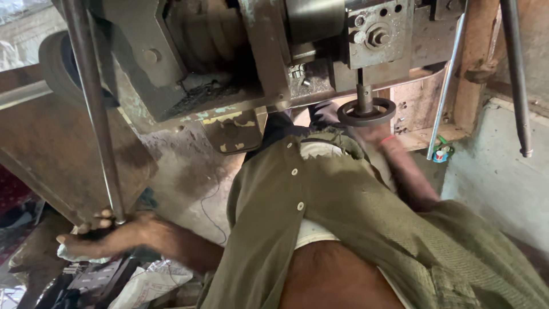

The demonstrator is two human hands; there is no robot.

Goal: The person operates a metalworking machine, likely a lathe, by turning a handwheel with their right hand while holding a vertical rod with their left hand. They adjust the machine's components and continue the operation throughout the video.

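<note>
Head view: left hand [106,232] at lower left of frame, fingers [103,216] wrapped round the bottom end of a long steel lever rod [91,109] that runs up to the upper left. Right hand [374,134] is centre-right, blurred, up at the small dark handwheel [366,111] under the machine head [377,34]; can't tell if its fingers are pinched on the rim or just touching. Heavy grimy machine body [217,63] fills the top of frame, belt pulley [57,63] at upper left. Loose olive shirt [354,217] hangs open across the centre. Risks as I read it: open shirt front and cuff sit near the handwheel and spindle, so snagging is likely if anything rotates; grip on the rod's very end could slip off; grime around the head may hide pinch points.
</note>
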